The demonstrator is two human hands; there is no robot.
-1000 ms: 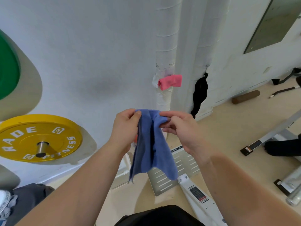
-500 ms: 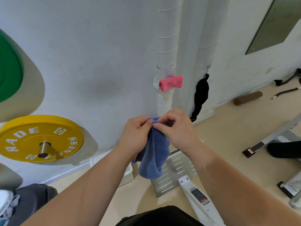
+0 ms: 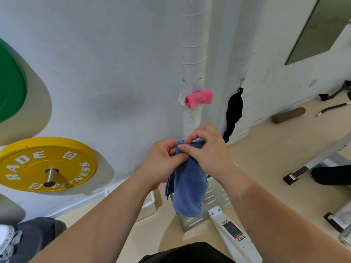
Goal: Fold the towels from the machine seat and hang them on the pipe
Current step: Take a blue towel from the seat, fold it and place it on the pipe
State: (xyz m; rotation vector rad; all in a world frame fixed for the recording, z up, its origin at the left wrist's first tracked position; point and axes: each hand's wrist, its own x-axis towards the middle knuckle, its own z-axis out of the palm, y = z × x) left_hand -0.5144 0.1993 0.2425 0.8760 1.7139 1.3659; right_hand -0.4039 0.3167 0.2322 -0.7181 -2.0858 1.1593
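Folding step in hand. Both hands meet at the top edge of the small blue terry towel (image 3: 187, 185), held in the air in front of the white wall, low, just ahead of the white tape-wrapped vertical pipe (image 3: 192, 59). Left hand (image 3: 161, 164) pinches the top left corner, thumb against fingers closed on cloth. Right hand (image 3: 207, 150) pinches the same top edge from the right, fingertips curled over the fold. Towel hangs doubled below the hands, bottom rounded, one loose layer edge showing at its left side.

A rolled pink towel (image 3: 198, 97) is already on the pipe, higher up; a black cloth (image 3: 234, 111) hangs on the neighbouring pipe.

Next, likely: even the corners, maybe one more fold, then lift it to the pipe near the pink one. Machine seat not identifiable.
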